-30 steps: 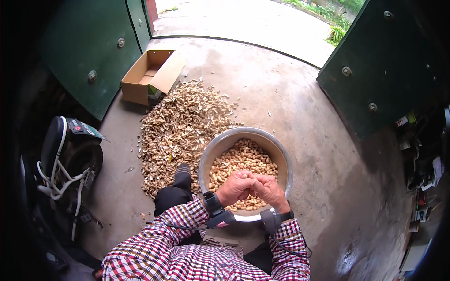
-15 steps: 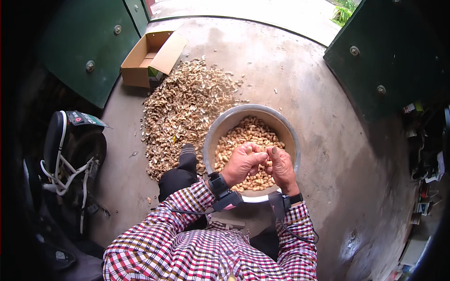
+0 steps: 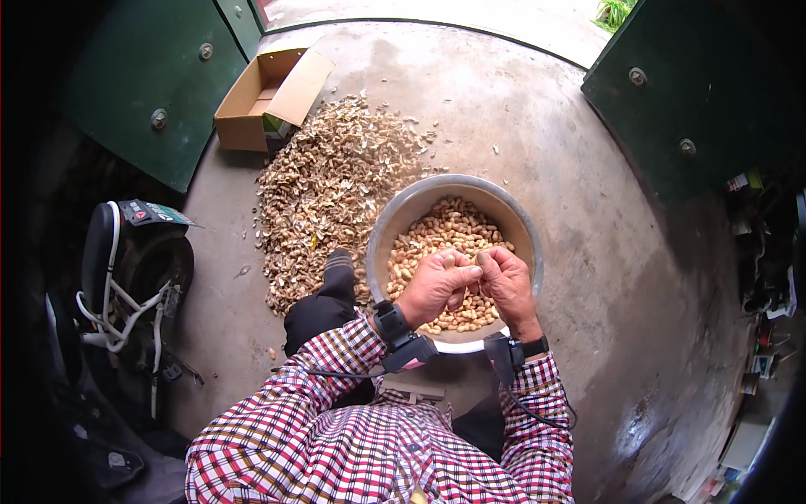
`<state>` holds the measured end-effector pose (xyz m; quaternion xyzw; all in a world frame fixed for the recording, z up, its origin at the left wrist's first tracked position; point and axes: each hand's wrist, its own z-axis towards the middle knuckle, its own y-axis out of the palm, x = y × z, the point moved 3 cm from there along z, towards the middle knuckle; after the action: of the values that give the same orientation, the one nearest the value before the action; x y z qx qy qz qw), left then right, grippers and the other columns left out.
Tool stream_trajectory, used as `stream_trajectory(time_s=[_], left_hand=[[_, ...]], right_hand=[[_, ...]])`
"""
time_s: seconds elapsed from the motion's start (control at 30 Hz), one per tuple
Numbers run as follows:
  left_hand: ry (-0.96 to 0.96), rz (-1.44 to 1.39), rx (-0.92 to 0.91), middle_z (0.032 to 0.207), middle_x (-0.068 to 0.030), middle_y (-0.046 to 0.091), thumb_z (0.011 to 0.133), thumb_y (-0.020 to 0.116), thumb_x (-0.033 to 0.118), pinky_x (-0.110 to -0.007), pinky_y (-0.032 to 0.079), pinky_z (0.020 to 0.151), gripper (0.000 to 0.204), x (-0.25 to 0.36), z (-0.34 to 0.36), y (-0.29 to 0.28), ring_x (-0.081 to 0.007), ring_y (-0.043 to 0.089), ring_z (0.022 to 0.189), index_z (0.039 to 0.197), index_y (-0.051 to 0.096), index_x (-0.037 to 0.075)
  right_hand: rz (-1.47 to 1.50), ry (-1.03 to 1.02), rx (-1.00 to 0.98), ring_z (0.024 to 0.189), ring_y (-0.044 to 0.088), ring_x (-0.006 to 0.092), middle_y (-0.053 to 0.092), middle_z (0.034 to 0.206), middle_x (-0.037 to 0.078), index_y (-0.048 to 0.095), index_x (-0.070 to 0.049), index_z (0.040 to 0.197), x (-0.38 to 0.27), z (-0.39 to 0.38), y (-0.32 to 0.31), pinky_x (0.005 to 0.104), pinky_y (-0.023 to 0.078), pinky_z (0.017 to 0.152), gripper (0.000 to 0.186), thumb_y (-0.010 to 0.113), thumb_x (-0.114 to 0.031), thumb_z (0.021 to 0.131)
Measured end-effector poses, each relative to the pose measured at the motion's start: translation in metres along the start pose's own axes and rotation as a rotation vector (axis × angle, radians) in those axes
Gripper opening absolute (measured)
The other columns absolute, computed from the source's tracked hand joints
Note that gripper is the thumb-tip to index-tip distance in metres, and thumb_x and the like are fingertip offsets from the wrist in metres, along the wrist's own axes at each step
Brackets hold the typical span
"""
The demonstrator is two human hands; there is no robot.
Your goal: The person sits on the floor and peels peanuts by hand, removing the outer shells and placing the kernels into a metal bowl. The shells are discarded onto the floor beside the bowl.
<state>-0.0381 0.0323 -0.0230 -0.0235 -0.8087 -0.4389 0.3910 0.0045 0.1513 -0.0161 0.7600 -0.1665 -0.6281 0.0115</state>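
Over a wide metal basin partly filled with unshelled peanuts, both my hands meet fingertip to fingertip. My left hand is closed, thumb and fingers pinching a peanut that is almost wholly covered. On the same peanut, the thumb and bent fingers of my right hand press from the other side. Too little of it shows to tell whether its shell is cracked.
A large heap of peanut shells spreads on the concrete floor left of the basin, against my dark shoe. Behind it lies an open cardboard box. A parked two-wheeler stands left; green doors flank the bright doorway.
My fingertips are still together, with the right thumb lowered and its fingers curled in closer. The whole view has shifted slightly, and the basin appears a little higher.
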Motion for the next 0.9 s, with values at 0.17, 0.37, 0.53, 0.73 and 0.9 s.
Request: stream_trajectory(time_s=[0.17,0.37,0.53,0.73,0.9], left_hand=[[-0.068,-0.091,0.027,0.064,-0.007,0.056,0.082,0.056,0.012,-0.019,0.033,0.033,0.011,-0.003,-0.001,0.001,-0.006,0.043,0.039,0.078,0.05,0.003],[-0.139,-0.187,0.061,0.063,-0.0034,0.055,0.084,0.053,0.011,-0.019,0.032,0.036,0.007,-0.01,0.0,-0.002,-0.0044,0.04,0.039,0.079,0.053,0.007],[-0.166,-0.254,0.031,0.056,-0.0027,0.053,0.086,0.049,0.013,-0.019,0.032,0.036,0.014,-0.014,0.001,-0.005,-0.0046,0.039,0.037,0.076,0.053,0.004],[-0.148,-0.258,0.097,0.054,-0.0024,0.053,0.087,0.048,0.014,-0.02,0.031,0.034,0.018,-0.011,0.001,-0.003,-0.0046,0.039,0.036,0.074,0.053,0.002],[-0.133,-0.285,0.101,0.062,-0.004,0.055,0.087,0.047,0.014,-0.02,0.033,0.032,0.02,-0.012,0.002,-0.008,-0.0045,0.038,0.035,0.071,0.052,0.003]], right_hand=[[-0.05,-0.088,0.026,0.057,0.042,0.0017,0.051,0.064,-0.004,0.057,-0.002,0.078,0.002,0.001,0.002,0.0171,0.034,0.05,0.017,0.052,-0.016,0.086],[-0.124,-0.143,0.086,0.058,0.044,0.0025,0.052,0.065,-0.003,0.056,-0.002,0.076,0.013,0.002,-0.001,0.0176,0.035,0.05,0.018,0.05,-0.014,0.087],[0.015,-0.11,0.189,0.056,0.043,0.0021,0.05,0.064,-0.004,0.055,-0.002,0.077,0.019,0.002,0.003,0.0173,0.033,0.045,0.018,0.049,-0.016,0.087],[0.016,-0.081,0.19,0.052,0.039,0.0011,0.048,0.059,-0.005,0.055,-0.003,0.075,0.015,0.0,-0.002,0.0174,0.029,0.042,0.019,0.05,-0.017,0.087],[0.128,-0.061,0.2,0.051,0.037,0.0011,0.048,0.059,-0.005,0.054,-0.003,0.073,0.015,0.002,-0.008,0.0174,0.029,0.043,0.02,0.051,-0.018,0.087]])
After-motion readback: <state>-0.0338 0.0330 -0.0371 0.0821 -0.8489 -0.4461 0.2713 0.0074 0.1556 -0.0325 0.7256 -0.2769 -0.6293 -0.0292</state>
